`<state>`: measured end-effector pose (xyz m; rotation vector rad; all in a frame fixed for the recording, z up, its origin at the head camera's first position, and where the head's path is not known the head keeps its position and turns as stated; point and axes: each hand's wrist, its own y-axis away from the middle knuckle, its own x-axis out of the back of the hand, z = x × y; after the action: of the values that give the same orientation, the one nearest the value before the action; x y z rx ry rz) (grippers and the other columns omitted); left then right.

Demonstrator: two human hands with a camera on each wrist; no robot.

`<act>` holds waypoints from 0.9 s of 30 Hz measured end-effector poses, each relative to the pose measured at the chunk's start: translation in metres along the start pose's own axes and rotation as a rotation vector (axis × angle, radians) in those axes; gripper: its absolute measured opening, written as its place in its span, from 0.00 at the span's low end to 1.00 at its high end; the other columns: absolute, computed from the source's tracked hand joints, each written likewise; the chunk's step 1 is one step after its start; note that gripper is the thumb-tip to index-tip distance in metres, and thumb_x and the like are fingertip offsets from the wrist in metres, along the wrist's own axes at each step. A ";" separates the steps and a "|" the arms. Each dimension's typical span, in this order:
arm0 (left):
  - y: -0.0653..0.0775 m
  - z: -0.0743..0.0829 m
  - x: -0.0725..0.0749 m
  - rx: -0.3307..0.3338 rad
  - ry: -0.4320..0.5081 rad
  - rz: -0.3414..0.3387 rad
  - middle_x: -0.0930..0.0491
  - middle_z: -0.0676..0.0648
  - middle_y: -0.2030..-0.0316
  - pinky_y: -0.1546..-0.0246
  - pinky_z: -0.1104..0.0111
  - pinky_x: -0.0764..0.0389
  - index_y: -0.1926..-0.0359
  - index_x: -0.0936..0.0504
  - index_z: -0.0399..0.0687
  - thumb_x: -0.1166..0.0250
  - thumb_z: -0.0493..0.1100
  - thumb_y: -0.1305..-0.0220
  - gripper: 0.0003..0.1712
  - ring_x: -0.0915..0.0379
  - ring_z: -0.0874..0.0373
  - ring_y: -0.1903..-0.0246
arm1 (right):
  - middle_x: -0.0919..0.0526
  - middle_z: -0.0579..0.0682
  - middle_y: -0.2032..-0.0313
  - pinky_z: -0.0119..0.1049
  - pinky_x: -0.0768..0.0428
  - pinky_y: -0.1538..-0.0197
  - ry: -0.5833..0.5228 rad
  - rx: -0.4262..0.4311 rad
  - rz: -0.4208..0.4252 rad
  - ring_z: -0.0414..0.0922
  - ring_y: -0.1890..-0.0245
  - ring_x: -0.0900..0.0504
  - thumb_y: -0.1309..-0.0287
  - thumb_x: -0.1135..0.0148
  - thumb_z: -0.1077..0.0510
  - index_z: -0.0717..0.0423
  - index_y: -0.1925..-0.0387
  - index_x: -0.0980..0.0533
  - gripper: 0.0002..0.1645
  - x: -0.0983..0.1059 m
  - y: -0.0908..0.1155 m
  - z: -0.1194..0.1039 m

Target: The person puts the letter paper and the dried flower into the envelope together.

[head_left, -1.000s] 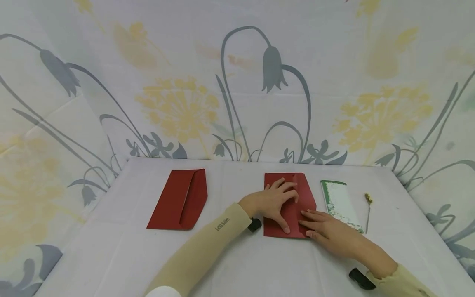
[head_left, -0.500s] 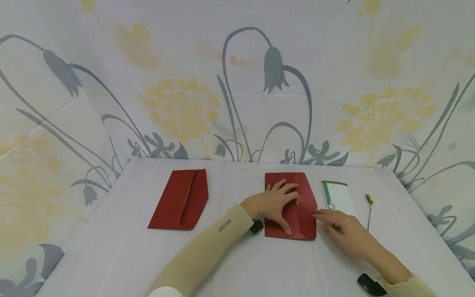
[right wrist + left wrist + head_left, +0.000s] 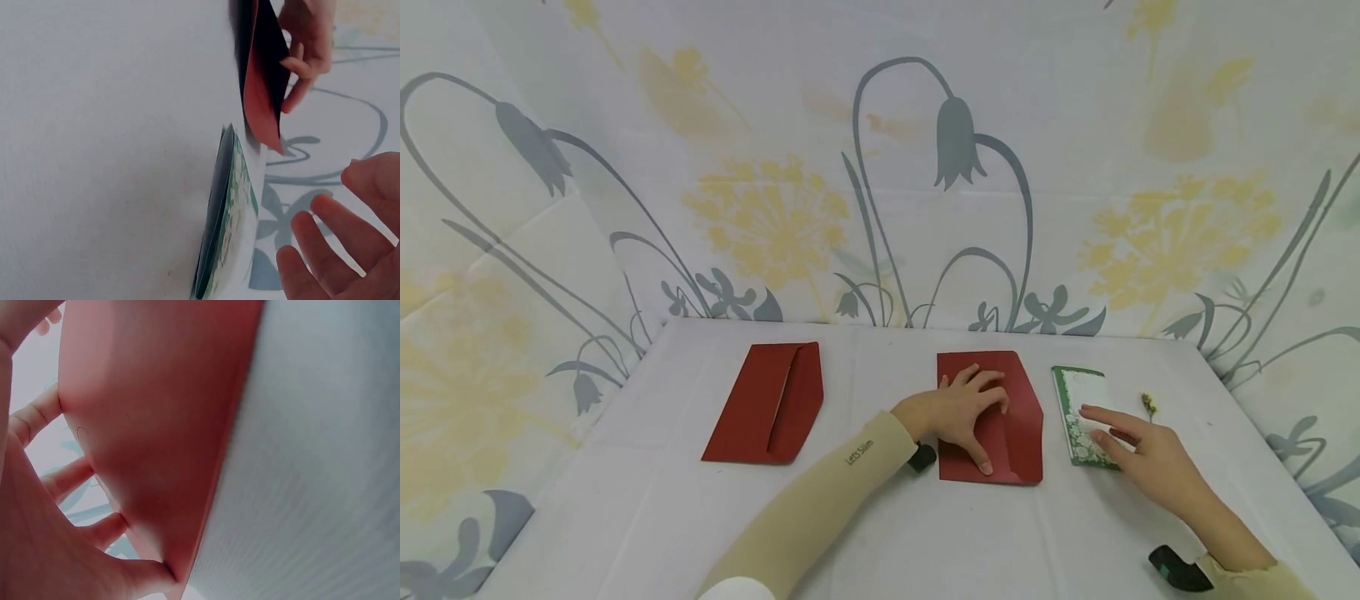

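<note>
A red envelope (image 3: 1027, 417) lies on the white table with its flap side to the right. My left hand (image 3: 951, 412) rests on it, fingers spread, and in the left wrist view the fingertips press on the red paper (image 3: 156, 425). To the right is a folded white card (image 3: 1066, 400) with a green floral border. Over its right edge hovers my right hand (image 3: 1157, 467), fingers extended with nothing between them. The right wrist view shows the card (image 3: 234, 231) standing slightly apart at its fold, beside the loosely spread fingers (image 3: 306, 231).
A second red envelope (image 3: 748, 408) lies at the left of the table. Behind my right hand is a small yellow dried flower (image 3: 1149, 405), its stem mostly hidden. A flower-printed cloth (image 3: 880, 208) hangs along the table's back edge.
My right hand has left the envelope's flap and moved right, over the card, covering the flower's stem. The left hand stays on the envelope.
</note>
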<state>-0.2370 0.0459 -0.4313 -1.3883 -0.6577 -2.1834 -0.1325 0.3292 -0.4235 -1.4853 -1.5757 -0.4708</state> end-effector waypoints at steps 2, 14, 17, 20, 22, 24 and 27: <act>-0.001 -0.001 0.000 0.006 0.004 0.000 0.55 0.56 0.24 0.33 0.38 0.45 0.48 0.34 0.67 0.22 0.70 0.60 0.42 0.66 0.45 0.24 | 0.17 0.58 0.47 0.16 0.26 0.61 -0.034 -0.031 0.015 0.19 0.52 0.29 0.36 0.34 0.59 0.56 0.43 0.20 0.20 0.004 -0.001 0.004; -0.005 -0.003 0.001 0.018 0.011 -0.013 0.54 0.57 0.25 0.33 0.39 0.45 0.49 0.34 0.67 0.22 0.71 0.61 0.42 0.65 0.47 0.24 | 0.20 0.68 0.47 0.12 0.29 0.61 0.011 -0.133 -0.008 0.68 0.44 0.25 0.34 0.36 0.58 0.63 0.40 0.23 0.23 0.017 -0.007 0.019; -0.005 -0.002 0.001 0.019 0.011 -0.020 0.54 0.57 0.25 0.33 0.39 0.45 0.49 0.34 0.66 0.22 0.71 0.60 0.42 0.65 0.47 0.24 | 0.19 0.69 0.48 0.19 0.23 0.60 0.024 -0.146 -0.025 0.70 0.44 0.26 0.33 0.36 0.57 0.64 0.38 0.26 0.25 0.020 -0.010 0.022; -0.005 -0.002 0.002 0.024 0.007 -0.029 0.54 0.56 0.25 0.33 0.39 0.45 0.49 0.34 0.66 0.22 0.70 0.61 0.42 0.65 0.47 0.24 | 0.20 0.69 0.48 0.40 0.17 0.55 0.037 -0.164 -0.032 0.70 0.45 0.24 0.34 0.36 0.57 0.64 0.37 0.27 0.27 0.020 -0.012 0.026; -0.005 -0.002 0.002 0.026 0.001 -0.034 0.54 0.57 0.25 0.33 0.39 0.45 0.48 0.34 0.67 0.22 0.70 0.61 0.42 0.65 0.47 0.24 | 0.20 0.70 0.47 0.54 0.20 0.53 0.023 -0.183 -0.043 0.70 0.47 0.23 0.34 0.36 0.57 0.65 0.36 0.29 0.29 0.019 -0.013 0.028; -0.005 -0.002 0.002 0.029 -0.002 -0.040 0.54 0.57 0.25 0.32 0.40 0.45 0.48 0.34 0.67 0.22 0.71 0.61 0.42 0.65 0.47 0.24 | 0.22 0.71 0.45 0.60 0.24 0.51 -0.009 -0.209 -0.070 0.70 0.44 0.26 0.34 0.36 0.56 0.65 0.34 0.31 0.31 0.019 -0.014 0.031; -0.005 -0.003 0.002 0.029 -0.001 -0.048 0.54 0.57 0.24 0.32 0.40 0.46 0.48 0.34 0.67 0.22 0.71 0.61 0.42 0.66 0.47 0.24 | 0.26 0.71 0.40 0.48 0.25 0.49 -0.084 -0.264 -0.124 0.69 0.39 0.31 0.33 0.37 0.53 0.64 0.30 0.36 0.36 0.019 -0.015 0.034</act>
<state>-0.2430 0.0481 -0.4314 -1.3721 -0.7274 -2.2014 -0.1556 0.3635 -0.4224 -1.6272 -1.7308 -0.7191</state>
